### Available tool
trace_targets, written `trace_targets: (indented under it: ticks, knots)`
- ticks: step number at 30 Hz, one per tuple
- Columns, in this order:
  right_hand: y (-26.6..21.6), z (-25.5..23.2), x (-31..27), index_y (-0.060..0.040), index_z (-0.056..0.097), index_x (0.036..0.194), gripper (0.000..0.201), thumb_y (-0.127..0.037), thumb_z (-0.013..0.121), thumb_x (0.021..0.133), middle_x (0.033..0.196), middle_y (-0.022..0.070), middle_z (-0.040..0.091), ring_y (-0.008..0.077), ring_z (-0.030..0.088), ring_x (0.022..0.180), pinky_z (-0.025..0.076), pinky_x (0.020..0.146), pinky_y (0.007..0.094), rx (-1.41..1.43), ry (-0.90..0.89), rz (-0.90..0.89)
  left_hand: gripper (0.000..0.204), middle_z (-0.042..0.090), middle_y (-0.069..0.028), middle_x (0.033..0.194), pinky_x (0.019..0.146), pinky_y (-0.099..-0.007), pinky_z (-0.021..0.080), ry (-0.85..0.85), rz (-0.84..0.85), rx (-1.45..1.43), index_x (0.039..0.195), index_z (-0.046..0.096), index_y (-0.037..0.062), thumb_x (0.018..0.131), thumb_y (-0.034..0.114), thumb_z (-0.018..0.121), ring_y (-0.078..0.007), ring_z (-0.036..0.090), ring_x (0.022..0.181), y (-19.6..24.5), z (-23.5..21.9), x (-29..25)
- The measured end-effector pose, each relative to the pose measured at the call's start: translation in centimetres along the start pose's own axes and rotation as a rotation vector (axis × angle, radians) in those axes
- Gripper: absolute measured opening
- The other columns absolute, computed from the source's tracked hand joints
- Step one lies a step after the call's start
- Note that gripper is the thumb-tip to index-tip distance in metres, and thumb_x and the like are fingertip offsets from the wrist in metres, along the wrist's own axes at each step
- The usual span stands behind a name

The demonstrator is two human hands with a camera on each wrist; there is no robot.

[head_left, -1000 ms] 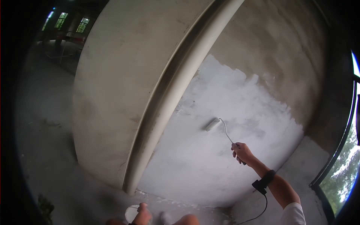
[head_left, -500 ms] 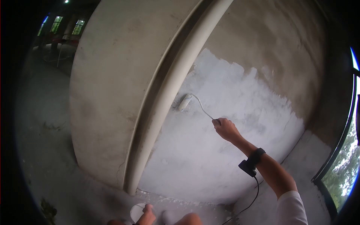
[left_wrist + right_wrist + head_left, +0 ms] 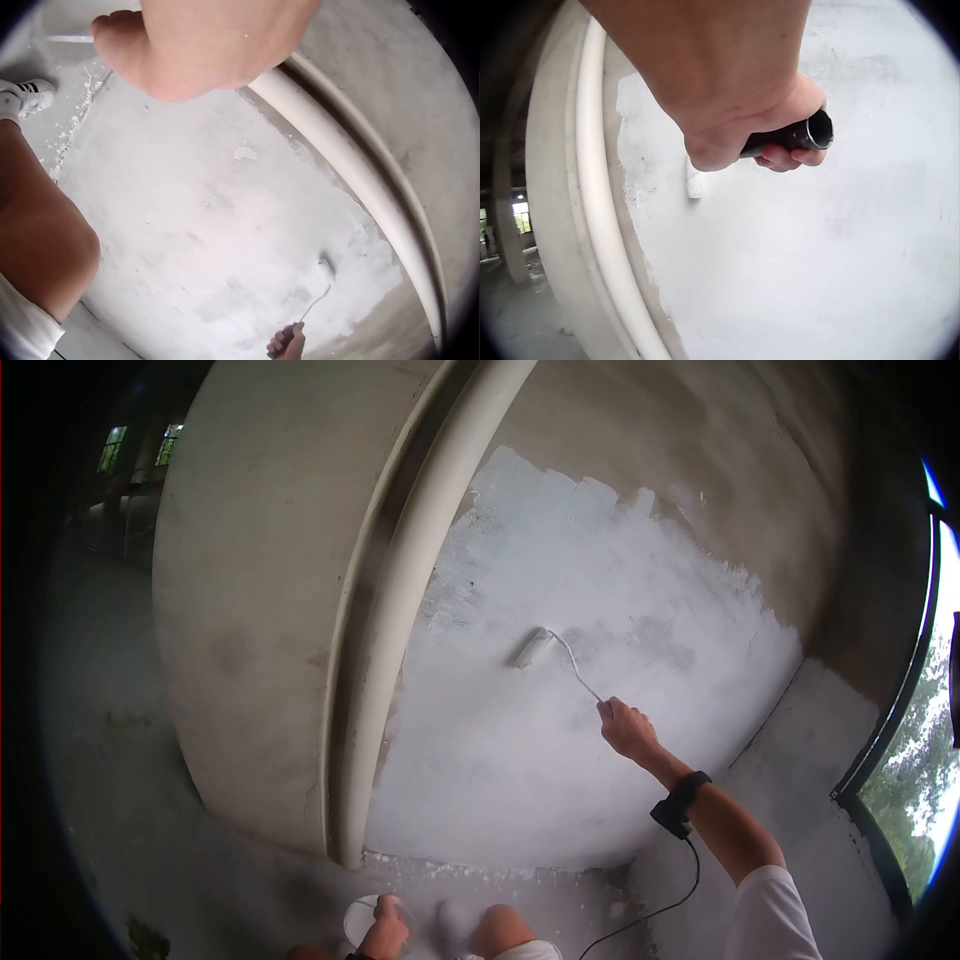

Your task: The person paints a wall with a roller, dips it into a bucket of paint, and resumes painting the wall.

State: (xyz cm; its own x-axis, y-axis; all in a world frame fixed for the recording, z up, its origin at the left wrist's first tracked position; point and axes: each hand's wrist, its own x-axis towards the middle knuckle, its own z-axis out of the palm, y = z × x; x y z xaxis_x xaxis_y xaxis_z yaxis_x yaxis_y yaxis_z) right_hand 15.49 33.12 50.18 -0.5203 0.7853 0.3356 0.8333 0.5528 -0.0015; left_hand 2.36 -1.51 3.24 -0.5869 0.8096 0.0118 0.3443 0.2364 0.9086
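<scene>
The right hand (image 3: 628,730) grips the paint roller's black handle (image 3: 791,137), fingers curled round it. The white roller head (image 3: 533,648) lies against the white-painted part of the wall (image 3: 520,760), its bent wire frame running down to the hand. In the left wrist view the roller head (image 3: 325,268) shows small against the wall. Low in the head view, the left hand (image 3: 385,932) is at a round white container (image 3: 356,922), with its thumb raised and fingers curled at the rim. A pale thin edge sticks out beyond that hand in the left wrist view.
A pale vertical pipe (image 3: 385,650) runs along the wall, left of the painted area. Bare brownish plaster (image 3: 690,420) lies above the paint. A window (image 3: 915,770) is at the right. A black cable (image 3: 640,917) hangs from the right wrist; a knee (image 3: 502,930) shows below.
The right hand swept the roller up and left towards the pipe, then back right and down. The head view has shifted, and the left hand stays at the container.
</scene>
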Motion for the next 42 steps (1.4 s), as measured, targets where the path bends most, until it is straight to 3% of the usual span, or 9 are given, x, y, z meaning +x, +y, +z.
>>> trace_targets:
  ticks: [6,10,13,17,20,25,29,34,42]
  knots:
    - [7.0,2.7,-1.6,-0.0012,0.059,0.103,0.045,-0.04,0.035,0.1,0.098,0.0273,0.066,0.0486,0.061,0.097,0.047,0.087,0.0557,0.001,0.015,0.114,0.047,0.049,-0.0119,0.096,0.08,-0.0352,0.05,-0.019,0.092,-0.114,0.121,0.039,0.0042,0.081,-0.008,0.059,-0.0213,0.054,0.085,-0.4,-0.6,-0.4]
    - [12.7,4.9,-3.3,-0.0001,0.062,0.098,0.048,-0.042,0.037,0.099,0.097,0.0282,0.067,0.0494,0.059,0.1,0.046,0.088,0.0549,0.091,0.02,0.189,0.046,0.048,-0.012,0.096,0.08,-0.0343,0.051,-0.062,-0.088,-0.26,0.121,0.039,0.0026,0.081,-0.01,0.057,-0.0212,0.054,0.085,-0.6,-0.5,0.0]
    - [16.5,6.8,-4.9,-0.0032,0.054,0.079,0.052,-0.048,0.037,0.1,0.065,0.0133,0.059,0.0277,0.059,0.053,0.047,0.051,0.0428,0.264,-0.06,0.279,0.046,0.047,-0.0123,0.097,0.08,-0.0342,0.052,-0.041,-0.126,-0.418,0.121,0.039,0.002,0.081,-0.011,0.055,-0.0213,0.054,0.087,-3.3,1.5,1.2]
    - [12.9,3.9,-7.1,-0.011,0.043,0.073,0.049,-0.051,0.039,0.1,0.056,-0.0002,0.04,0.0121,0.035,0.041,0.031,0.04,0.0302,0.935,-0.254,0.447,0.048,0.047,-0.0116,0.098,0.08,-0.0332,0.052,-0.062,-0.208,-0.321,0.122,0.039,0.0024,0.079,-0.013,0.054,-0.0212,0.054,0.088,0.4,0.6,0.6]
    - [9.4,2.0,-5.3,-0.0134,0.039,0.072,0.044,-0.047,0.042,0.1,0.058,-0.0006,0.038,0.0112,0.033,0.042,0.03,0.04,0.0297,1.223,-0.276,0.442,0.049,0.047,-0.0107,0.097,0.079,-0.0321,0.052,-0.046,-0.134,-0.229,0.123,0.04,0.003,0.079,-0.013,0.054,-0.02,0.054,0.088,-1.6,2.4,1.4]
    - [3.6,0.8,-0.9,-0.0137,0.04,0.075,0.042,-0.047,0.04,0.101,0.059,-0.0009,0.038,0.0095,0.033,0.043,0.031,0.04,0.0286,1.216,-0.238,0.256,0.038,0.045,-0.0063,0.087,0.076,-0.0344,0.051,0.02,-0.039,-0.356,0.111,0.049,0.0073,0.077,-0.005,0.058,-0.0164,0.05,0.079,-1.9,3.9,1.8]
    - [1.6,4.7,0.0,-0.0125,0.04,0.08,0.041,-0.047,0.037,0.102,0.061,-0.0016,0.038,0.0085,0.034,0.044,0.032,0.041,0.0284,1.219,-0.237,0.317,0.019,0.043,-0.0016,0.079,0.071,-0.0349,0.047,0.19,-0.518,-1.075,0.087,0.052,0.0151,0.074,0.011,0.066,-0.0151,0.044,0.069,-6.6,7.4,4.0]
    - [3.7,8.8,-1.5,-0.0113,0.041,0.08,0.042,-0.047,0.037,0.102,0.059,-0.0023,0.037,0.0089,0.034,0.042,0.032,0.038,0.0292,1.127,-0.238,0.366,0.017,0.042,0.0012,0.076,0.067,-0.0332,0.044,0.298,-0.954,-1.192,0.079,0.051,0.0181,0.072,0.014,0.067,-0.0142,0.041,0.066,-1.8,6.1,5.4]
    - [5.4,16.5,-7.1,-0.0104,0.041,0.078,0.044,-0.047,0.04,0.102,0.057,-0.0028,0.036,0.0098,0.033,0.04,0.03,0.035,0.0287,1.257,-0.262,0.475,0.017,0.046,-0.0008,0.08,0.067,-0.0337,0.045,0.171,-0.825,-1.109,0.081,0.054,0.016,0.073,0.014,0.069,-0.0162,0.045,0.07,-3.1,6.0,4.0]
